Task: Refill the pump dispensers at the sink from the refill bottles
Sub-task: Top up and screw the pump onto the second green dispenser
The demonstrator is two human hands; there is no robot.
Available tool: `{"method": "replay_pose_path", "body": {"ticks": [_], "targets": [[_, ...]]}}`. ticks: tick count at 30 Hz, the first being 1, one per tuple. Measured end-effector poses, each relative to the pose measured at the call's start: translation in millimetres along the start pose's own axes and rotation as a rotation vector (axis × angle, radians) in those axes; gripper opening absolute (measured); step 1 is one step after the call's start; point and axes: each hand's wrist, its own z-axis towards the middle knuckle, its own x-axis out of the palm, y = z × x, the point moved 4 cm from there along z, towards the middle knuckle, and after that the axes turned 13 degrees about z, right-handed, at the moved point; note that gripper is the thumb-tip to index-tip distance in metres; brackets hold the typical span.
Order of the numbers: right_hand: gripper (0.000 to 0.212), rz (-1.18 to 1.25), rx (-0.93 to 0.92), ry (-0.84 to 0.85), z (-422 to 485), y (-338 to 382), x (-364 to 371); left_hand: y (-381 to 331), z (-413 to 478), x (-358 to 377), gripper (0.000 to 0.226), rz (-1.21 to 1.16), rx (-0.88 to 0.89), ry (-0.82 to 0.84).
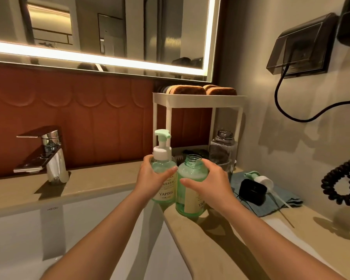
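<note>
While you steady both: left hand [150, 176] curls round pump bottle [167, 189].
Right hand [208, 184]: wraps open bottle [187, 176], neck clear for pouring.
Loose pump [261, 179]: 3 o'clock.

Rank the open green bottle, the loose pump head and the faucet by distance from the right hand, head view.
1. open green bottle: held in the right hand.
2. loose pump head: on the blue cloth, to the right.
3. faucet: far left, across the sink.

Green bottles [191, 185], blue cloth [279, 201], scalloped rust-red backsplash [89, 118], white rack [198, 99].
</note>
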Motion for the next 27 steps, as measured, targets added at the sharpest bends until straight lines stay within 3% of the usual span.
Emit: {"method": "replay_pose_path", "body": {"ticks": [4,8,12,15,19,23,27], "targets": [[0.073,-0.039,0.001,0.006,-15.0,1.2,-13.9,-2.7,-1.5,11.8,0.078,-0.010,0.016,0.082],[0.095,-0.109,-0.015,0.002,-32.0,4.2,-26.7,-11.5,-5.4,24.8,0.078,-0.046,0.037,0.197],[0.089,-0.140,-0.021,0.008,-46.7,9.9,-34.8,-21.7,-8.4,38.3,0.079,-0.117,-0.009,0.267],[0.083,-0.163,-0.025,0.024,-55.0,15.1,-37.4,-30.7,-12.2,41.9,0.080,-0.214,-0.100,0.224],[0.090,-0.143,-0.003,0.070,-64.2,19.4,-38.6,-37.9,-28.0,31.0,0.070,-0.236,-0.131,-0.017],[0.063,0.032,0.040,0.101,-71.5,22.7,-49.1,-43.8,-70.2,18.7,0.071,-0.258,-0.067,-0.223],[0.034,-0.004,-0.020,-0.041,-54.4,15.7,-82.4,-50.4,-106.8,24.9,0.079,-0.296,0.017,-0.083]]}}
